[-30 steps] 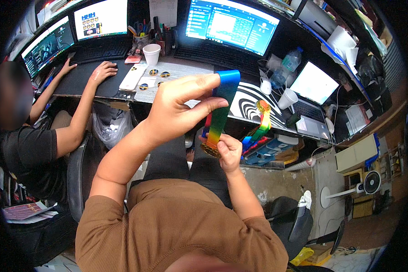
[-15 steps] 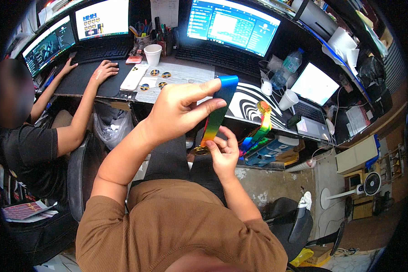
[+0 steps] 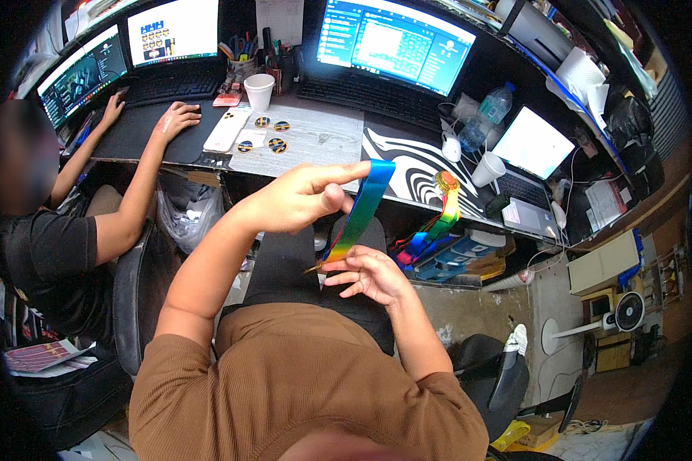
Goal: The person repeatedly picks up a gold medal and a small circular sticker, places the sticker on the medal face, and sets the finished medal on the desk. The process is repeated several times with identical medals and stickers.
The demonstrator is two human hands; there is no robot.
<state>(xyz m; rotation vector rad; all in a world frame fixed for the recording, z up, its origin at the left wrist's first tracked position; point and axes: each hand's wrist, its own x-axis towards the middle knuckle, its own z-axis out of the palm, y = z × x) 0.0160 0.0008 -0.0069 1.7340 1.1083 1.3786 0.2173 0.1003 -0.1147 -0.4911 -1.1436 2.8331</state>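
Observation:
A rainbow medal ribbon (image 3: 364, 206), blue at the top through green to yellow and red, hangs looped over the outstretched index finger of my left hand (image 3: 296, 201). That hand's thumb stands apart from the ribbon. At the ribbon's lower end is a gold medal (image 3: 312, 269), seen nearly edge-on above my lap. My right hand (image 3: 375, 275) is beside this lower end, fingers spread, the index finger touching the ribbon near the medal. More gold medals (image 3: 447, 182) lie at the desk edge to the right, their rainbow ribbons (image 3: 430, 234) hanging over it.
Round black-and-gold discs (image 3: 277, 145), a white phone-like slab (image 3: 227, 129) and a paper cup (image 3: 259, 92) are on the desk (image 3: 323, 127). A second cup (image 3: 489, 169) stands near a laptop (image 3: 527, 207). At left, a co-worker's hand (image 3: 178, 121) rests over a dark mat.
Both hands have come lower, the right one also slightly left. My left thumb has lifted off the ribbon, and my right fingers have spread from their pinch near the medal.

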